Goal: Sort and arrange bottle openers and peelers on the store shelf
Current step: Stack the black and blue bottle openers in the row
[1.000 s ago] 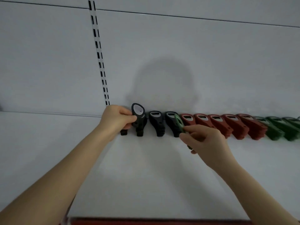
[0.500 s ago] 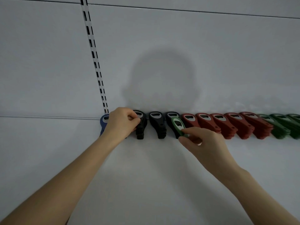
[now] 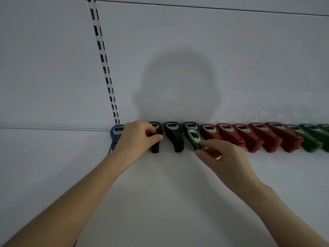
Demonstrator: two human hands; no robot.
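**Sorting openers by colour on the store shelf (image 3: 160, 193).** The left grip (image 3: 138, 138), just right of the slotted upright (image 3: 106, 73), curls round the black stack (image 3: 155, 147) nearest that upright. A blue opener (image 3: 116, 133) stands at the upright's foot. The right grip (image 3: 224, 155), farther right of the upright, pinches 1 green opener (image 3: 194, 139) by its handle. This opener leans head-up in front of the 3rd black stack (image 3: 190, 125); whether the 2 touch cannot be told. Farther from the upright stand 5 red stacks (image 3: 249, 138), then the green stacks (image 3: 309, 139) at the far end.

The step in hand appears to be moving the stray green opener to its own colour group. To do it well:
- Lift the opener clear of the black stack before carrying it away from the upright.
- Pass above the red stacks, not through them, since leaning stacks probably topple at a nudge.
- Set it down head-up at its neighbours' tilt.
- Use the left grip to steady the black stack meanwhile.
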